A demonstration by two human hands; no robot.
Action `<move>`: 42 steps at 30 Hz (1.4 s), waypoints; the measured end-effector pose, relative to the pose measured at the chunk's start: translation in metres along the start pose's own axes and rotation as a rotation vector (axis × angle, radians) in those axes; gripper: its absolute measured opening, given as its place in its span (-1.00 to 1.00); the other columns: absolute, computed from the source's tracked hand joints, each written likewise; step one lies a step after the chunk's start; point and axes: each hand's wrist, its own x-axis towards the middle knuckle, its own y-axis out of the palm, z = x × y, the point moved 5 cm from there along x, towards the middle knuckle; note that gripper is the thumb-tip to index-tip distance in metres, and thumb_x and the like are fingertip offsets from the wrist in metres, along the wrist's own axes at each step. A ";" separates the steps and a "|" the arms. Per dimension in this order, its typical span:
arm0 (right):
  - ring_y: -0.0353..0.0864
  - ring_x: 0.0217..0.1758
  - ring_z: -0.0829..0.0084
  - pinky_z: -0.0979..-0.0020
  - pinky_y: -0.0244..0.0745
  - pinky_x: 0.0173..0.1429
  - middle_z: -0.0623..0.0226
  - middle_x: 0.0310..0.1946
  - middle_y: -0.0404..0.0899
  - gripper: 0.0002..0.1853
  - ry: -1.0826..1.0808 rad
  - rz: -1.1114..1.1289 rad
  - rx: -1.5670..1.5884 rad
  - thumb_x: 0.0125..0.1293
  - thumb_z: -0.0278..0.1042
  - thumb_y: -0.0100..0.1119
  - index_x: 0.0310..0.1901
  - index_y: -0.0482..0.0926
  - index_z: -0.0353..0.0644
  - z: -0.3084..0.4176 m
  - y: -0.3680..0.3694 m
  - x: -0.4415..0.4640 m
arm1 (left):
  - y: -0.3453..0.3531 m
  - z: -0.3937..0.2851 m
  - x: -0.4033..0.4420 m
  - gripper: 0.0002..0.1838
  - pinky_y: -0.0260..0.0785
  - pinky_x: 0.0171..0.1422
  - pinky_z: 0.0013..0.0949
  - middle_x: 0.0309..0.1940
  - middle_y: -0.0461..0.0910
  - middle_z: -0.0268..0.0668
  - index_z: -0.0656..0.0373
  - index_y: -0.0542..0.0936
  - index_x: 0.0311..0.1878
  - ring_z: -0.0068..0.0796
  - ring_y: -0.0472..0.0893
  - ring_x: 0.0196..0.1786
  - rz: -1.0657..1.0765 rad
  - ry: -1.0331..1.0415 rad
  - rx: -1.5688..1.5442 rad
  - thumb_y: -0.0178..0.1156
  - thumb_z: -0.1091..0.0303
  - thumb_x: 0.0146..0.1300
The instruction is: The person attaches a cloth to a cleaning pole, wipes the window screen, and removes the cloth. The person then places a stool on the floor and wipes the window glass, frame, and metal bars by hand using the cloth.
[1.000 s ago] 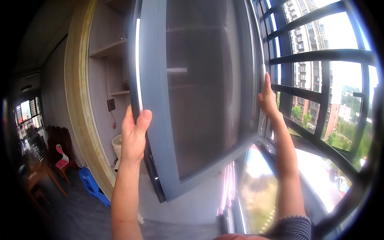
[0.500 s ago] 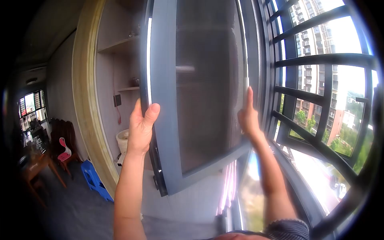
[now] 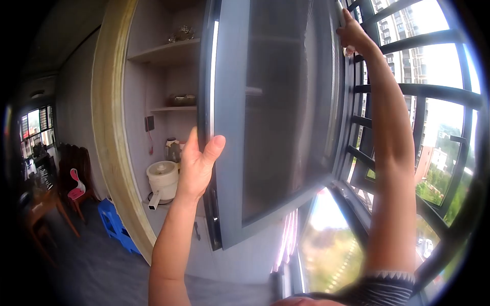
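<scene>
A grey-framed window sash [image 3: 230, 127] with a dark mesh screen [image 3: 278, 117] stands swung inward at the middle of the view. Its left edge is gripped by my left hand [image 3: 198, 163], thumb on the front face and fingers behind. My right hand [image 3: 353, 33] is raised high near the sash's right edge, its fingers closed around a small pale object [image 3: 340, 11] that I cannot make out. The right arm crosses in front of the dark window bars [image 3: 434, 94].
Left of the sash, shelves [image 3: 168, 51] hold glassware and a cream pot [image 3: 162, 178]. A blue plastic stool [image 3: 115, 224], a wooden chair [image 3: 76, 168] and a table [image 3: 43, 206] stand further left. A pink curtain [image 3: 288, 239] hangs below the sash.
My right hand has moved up along the sash's right side. The sash and my left hand have shifted right in the view, and more of the shelves now shows.
</scene>
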 end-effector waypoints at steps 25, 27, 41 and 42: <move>0.63 -0.48 0.28 0.31 0.51 -0.59 -0.01 -0.29 0.54 -0.14 0.031 -0.041 0.034 0.12 -0.55 0.08 0.41 -0.11 0.12 -0.058 0.006 0.006 | 0.001 -0.001 -0.002 -0.54 0.27 0.11 -0.49 -0.12 0.47 -0.38 0.24 0.39 0.08 -0.62 0.41 -0.06 -0.025 -0.016 0.023 0.15 0.09 0.28; 0.60 -0.55 0.32 0.32 0.46 -0.65 0.07 -0.44 0.55 -0.14 -0.026 -0.047 0.015 0.11 -0.56 0.09 0.41 -0.10 0.10 -0.031 -0.005 0.040 | 0.003 -0.003 -0.002 -0.54 0.28 0.09 -0.50 -0.12 0.47 -0.38 0.24 0.39 0.08 -0.62 0.42 -0.07 -0.059 0.003 0.029 0.16 0.10 0.28; 0.54 -0.58 0.42 0.31 0.51 -0.58 0.14 -0.47 0.52 -0.17 -0.176 -0.134 0.010 0.13 -0.52 0.01 0.39 -0.06 0.37 -0.030 -0.012 0.045 | -0.005 0.004 -0.003 -0.49 0.30 0.08 -0.51 -0.09 0.48 -0.37 0.24 0.37 0.12 -0.62 0.44 -0.05 -0.056 -0.036 0.073 0.18 0.08 0.26; 0.55 -0.55 0.42 0.30 0.55 -0.53 0.13 -0.41 0.53 -0.18 -0.143 -0.149 -0.046 0.14 -0.50 -0.01 0.38 -0.06 0.43 -0.038 -0.017 0.049 | -0.005 0.003 -0.003 -0.48 0.30 0.08 -0.51 -0.09 0.48 -0.38 0.24 0.37 0.13 -0.62 0.44 -0.05 -0.060 -0.039 0.082 0.17 0.07 0.25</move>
